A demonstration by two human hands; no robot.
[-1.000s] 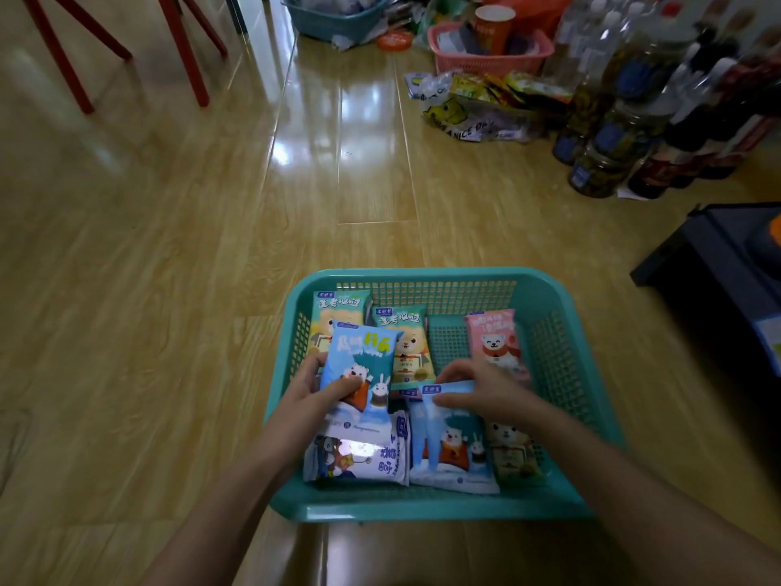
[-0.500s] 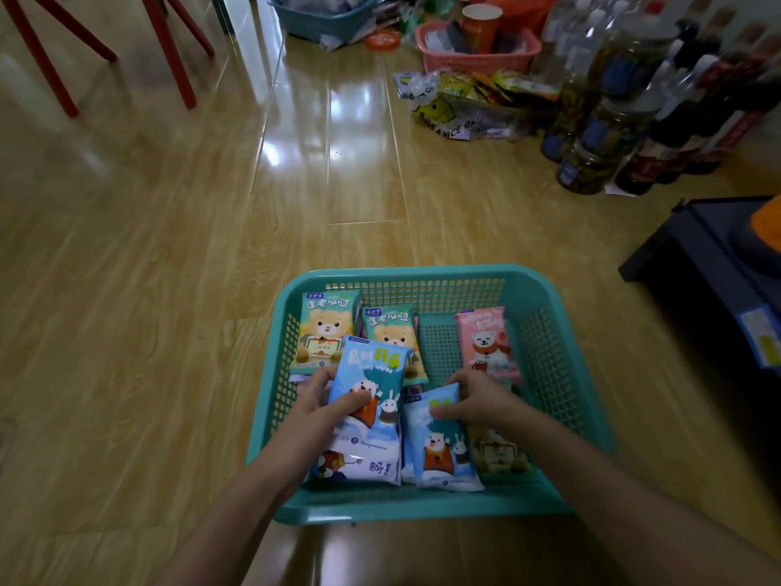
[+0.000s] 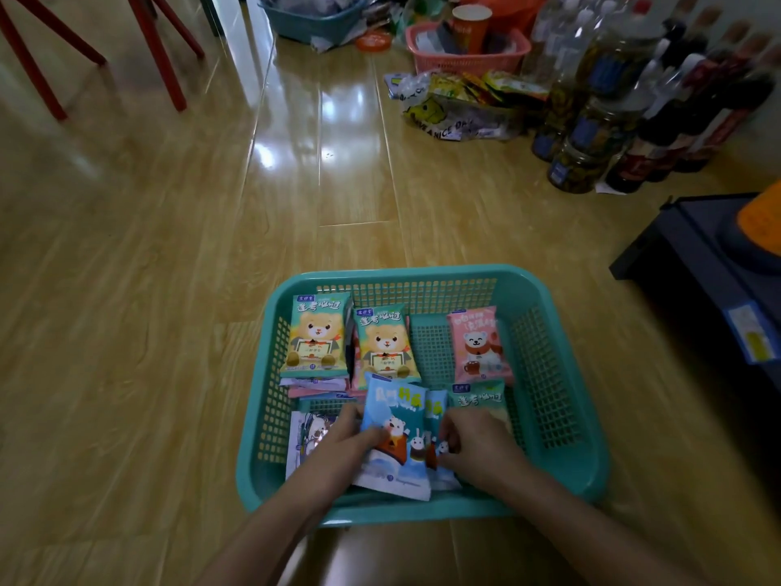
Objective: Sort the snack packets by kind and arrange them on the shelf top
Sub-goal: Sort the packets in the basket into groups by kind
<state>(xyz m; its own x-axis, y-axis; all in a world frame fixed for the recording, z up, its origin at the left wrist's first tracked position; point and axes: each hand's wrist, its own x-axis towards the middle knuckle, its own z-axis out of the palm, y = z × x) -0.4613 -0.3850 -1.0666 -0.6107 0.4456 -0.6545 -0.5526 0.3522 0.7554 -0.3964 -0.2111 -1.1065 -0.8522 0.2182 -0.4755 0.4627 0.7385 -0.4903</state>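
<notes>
One teal basket (image 3: 422,274) held the packets. There were three green bear packets (image 3: 316,332) (image 3: 385,344) (image 3: 477,399), two blue packets (image 3: 393,420) (image 3: 435,410), one pink packet (image 3: 479,344) lying face up and one pale packet (image 3: 310,429). More edges beneath were too hidden to count. Two hands were in it, a left hand (image 3: 338,441) and a right hand (image 3: 477,441). Farther off stood one pink basket (image 3: 465,57) and one blue basket (image 3: 308,25). The bottles (image 3: 591,133) were too crowded to count.

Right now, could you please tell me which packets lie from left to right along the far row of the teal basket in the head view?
green bear packet → second green bear packet → pink polar-bear packet
</notes>
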